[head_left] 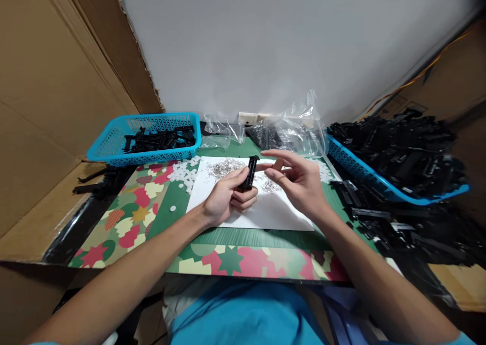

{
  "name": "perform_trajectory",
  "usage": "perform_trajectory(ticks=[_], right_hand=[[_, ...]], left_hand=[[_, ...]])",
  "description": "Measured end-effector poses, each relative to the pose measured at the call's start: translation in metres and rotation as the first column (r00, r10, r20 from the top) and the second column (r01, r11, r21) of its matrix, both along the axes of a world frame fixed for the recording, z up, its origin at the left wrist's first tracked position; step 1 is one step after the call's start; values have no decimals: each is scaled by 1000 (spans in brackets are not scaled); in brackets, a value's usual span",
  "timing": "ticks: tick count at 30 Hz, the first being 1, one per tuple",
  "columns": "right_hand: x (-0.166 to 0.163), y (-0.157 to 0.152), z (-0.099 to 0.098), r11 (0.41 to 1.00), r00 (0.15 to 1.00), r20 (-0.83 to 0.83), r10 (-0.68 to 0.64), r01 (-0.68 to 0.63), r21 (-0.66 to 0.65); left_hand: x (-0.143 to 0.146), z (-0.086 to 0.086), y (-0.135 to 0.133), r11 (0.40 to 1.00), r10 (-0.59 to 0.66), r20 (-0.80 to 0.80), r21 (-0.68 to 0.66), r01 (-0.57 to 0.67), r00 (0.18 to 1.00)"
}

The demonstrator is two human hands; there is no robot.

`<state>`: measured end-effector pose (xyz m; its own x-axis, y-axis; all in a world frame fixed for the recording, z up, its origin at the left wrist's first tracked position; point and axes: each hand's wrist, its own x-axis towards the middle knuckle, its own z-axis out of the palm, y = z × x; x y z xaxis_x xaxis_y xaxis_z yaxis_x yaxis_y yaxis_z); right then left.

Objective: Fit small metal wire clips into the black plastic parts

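Note:
My left hand [230, 196] is closed around a long, narrow black plastic part [250, 173], held upright over the white sheet [243, 221]. My right hand [298, 180] is just right of that part, its thumb and a finger brought together in a pinch while the upper finger stretches toward the part's top. Whatever is in the pinch is too small to make out. Under the hands, small metal pieces [224, 169] lie in a loose pile, with a second pile of metal pieces [271, 185] near the right hand.
White discs [184, 172] are scattered left of the sheet. A blue basket [114, 132] with black parts stands at back left; another blue basket [379, 180], heaped with black parts, stands at right. Loose black parts [372, 213] lie beside it. Clear plastic bags [292, 135] sit against the wall.

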<state>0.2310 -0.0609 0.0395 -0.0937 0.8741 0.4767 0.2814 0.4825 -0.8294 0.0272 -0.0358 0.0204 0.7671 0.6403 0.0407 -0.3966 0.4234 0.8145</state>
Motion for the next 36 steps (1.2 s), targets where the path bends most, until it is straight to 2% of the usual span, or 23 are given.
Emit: perform_trajectory(ticks=[5,8,11,14,18,20,23,26,28,30,33,36], right_hand=[[7,6,-2,997,997,53,-62,64,-31],[9,9,-3,991,995,95,34,-21,-130],[8,10,-1,973,988,54,143,-130,-191],[10,12,1,971,992,18,124,-118,-206],[19,17,-3,950,997,-53,49,-63,-307],[24,21,-8,936,996,-90,-7,-25,-352],[30,25,-13,918,994,-98,-39,-3,-398],[31,25,-14,904,997,-68,-24,-8,-427],[31,25,-14,897,999,-42,-14,-6,-441],[31,25,-14,893,1000,-15,-15,6,-450],[33,26,-16,893,999,18,-27,32,-448],[34,27,-18,903,998,44,-46,61,-425]], left_hand=[[-1,1,1,996,-12,-127,83,23,992],[-1,0,2,989,-70,-214,111,96,974],[-1,-2,2,985,-73,-261,135,111,962],[0,-3,3,982,-24,-287,174,76,958],[1,-3,5,942,150,-295,332,-46,944],[1,-4,6,886,285,-296,445,-132,912],[1,-7,9,725,526,-265,636,-264,808],[-1,-10,10,547,660,-213,793,-267,720],[-3,-13,11,471,692,-182,847,-246,698],[-4,-14,12,433,706,-158,867,-244,691],[-6,-18,14,411,708,-156,884,-222,688],[-7,-22,16,338,731,-147,926,-167,666]])
